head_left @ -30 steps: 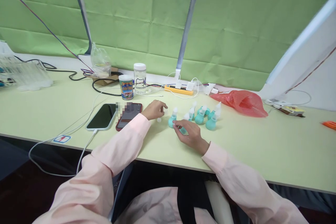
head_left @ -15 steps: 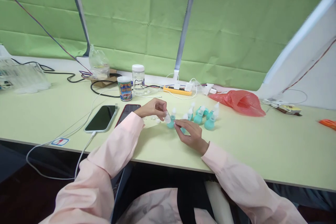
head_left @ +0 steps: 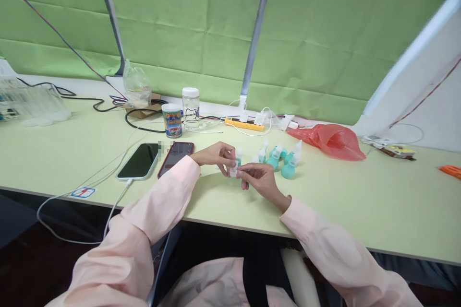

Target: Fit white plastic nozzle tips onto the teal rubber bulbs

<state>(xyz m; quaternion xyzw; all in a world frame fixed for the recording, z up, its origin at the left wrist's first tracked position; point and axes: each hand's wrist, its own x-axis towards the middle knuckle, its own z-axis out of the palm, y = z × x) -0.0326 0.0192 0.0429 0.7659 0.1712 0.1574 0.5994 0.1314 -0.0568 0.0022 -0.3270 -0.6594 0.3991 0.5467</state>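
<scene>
A small translucent white piece (head_left: pixel 233 169) is pinched in the fingertips of my left hand (head_left: pixel 220 156). My right hand (head_left: pixel 257 176) has its thumb and fingers pressed together against the right side of that piece; anything else between them is too small to tell. Just behind and to the right of the hands stand several teal bulbs with clear tips, one teal bulb (head_left: pixel 288 170) at the right of the group. Part of another teal bulb shows behind my left fingertips.
Left of my hands lie a white-edged phone (head_left: pixel 139 161) and a red-edged phone (head_left: pixel 175 157). Behind are a printed cup (head_left: pixel 172 122), a lidded jar (head_left: pixel 190 108), a yellow power strip (head_left: pixel 245 124) and a red plastic bag (head_left: pixel 329 141). White cables cross the table's left side.
My hands have come together, and my right fingertips now meet the translucent piece in my left hand. Small white pieces beside my left hand are now mostly covered by it.
</scene>
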